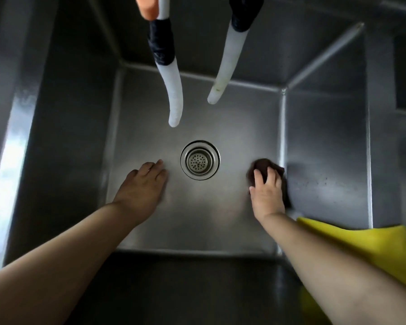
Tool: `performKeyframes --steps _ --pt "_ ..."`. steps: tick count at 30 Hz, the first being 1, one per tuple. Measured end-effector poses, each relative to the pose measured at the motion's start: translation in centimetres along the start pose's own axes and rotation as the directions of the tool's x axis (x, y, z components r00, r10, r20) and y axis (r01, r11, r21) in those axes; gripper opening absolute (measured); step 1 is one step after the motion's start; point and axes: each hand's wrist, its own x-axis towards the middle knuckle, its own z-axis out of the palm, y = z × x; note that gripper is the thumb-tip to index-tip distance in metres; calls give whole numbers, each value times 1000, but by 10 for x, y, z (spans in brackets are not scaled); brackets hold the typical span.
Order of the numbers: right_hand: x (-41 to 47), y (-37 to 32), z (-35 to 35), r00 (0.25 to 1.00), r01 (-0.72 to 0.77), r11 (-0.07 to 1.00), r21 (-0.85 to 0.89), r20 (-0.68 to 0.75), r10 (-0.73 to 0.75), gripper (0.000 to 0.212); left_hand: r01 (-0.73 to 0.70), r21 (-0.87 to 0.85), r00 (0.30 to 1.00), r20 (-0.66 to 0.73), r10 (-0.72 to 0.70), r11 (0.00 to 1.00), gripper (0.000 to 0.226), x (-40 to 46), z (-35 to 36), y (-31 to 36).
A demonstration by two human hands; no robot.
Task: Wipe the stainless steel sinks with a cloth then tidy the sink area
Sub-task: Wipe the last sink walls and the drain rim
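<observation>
I look straight down into a deep stainless steel sink (pixel 197 219) with a round drain strainer (pixel 199 160) in the middle of its floor. My right hand (pixel 266 192) presses a dark brown cloth (pixel 265 166) onto the sink floor at the right, close to the right wall. Its fingers curl over the cloth. My left hand (pixel 143 184) rests flat on the sink floor just left of the drain, fingers straight, holding nothing.
Two white hoses (pixel 175 95) (pixel 225 64) with black tape hang from above into the sink, ending above the drain. A yellow garment (pixel 361 245) shows under my right arm. Dark specks dot the lower right wall (pixel 326 184).
</observation>
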Motion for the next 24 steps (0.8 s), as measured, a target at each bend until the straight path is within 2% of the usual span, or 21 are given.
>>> performKeyframes --steps 2,5,7,9,10,12,15,19,24 --pt "-22 -10 -1 994 -36 991 -128 95 49 50 4 -49 1000 14 -4 999 61 -7 -6 0" --pt "-44 -31 -10 976 43 983 -177 219 -3 39 24 -61 999 24 -23 998 61 -20 -20 0" --pt "-54 -43 -19 930 107 991 -74 361 -73 41 34 -70 999 14 -33 997 61 -29 -31 -1" --pt "-62 -55 -31 841 98 986 132 519 -153 42 45 -104 999 -3 -45 994 61 -39 -46 -3" --pt "-66 -61 -39 810 107 972 208 549 -207 41 48 -121 999 -20 -51 992 61 -44 -54 -4" --pt "-77 -74 -56 834 120 942 314 482 -267 39 48 -145 996 -70 -59 988 60 -59 -70 -7" --pt "-92 -88 -90 918 38 854 518 321 -235 39 40 -104 991 -122 -53 994 61 -83 -90 -12" --pt "-109 -86 -144 993 -28 709 705 103 -63 38 23 -137 988 -150 -44 990 61 -113 -114 -11" --pt "-141 -59 -201 980 -12 637 771 -119 162 40 -43 -158 985 -173 15 987 62 -144 -140 -1"
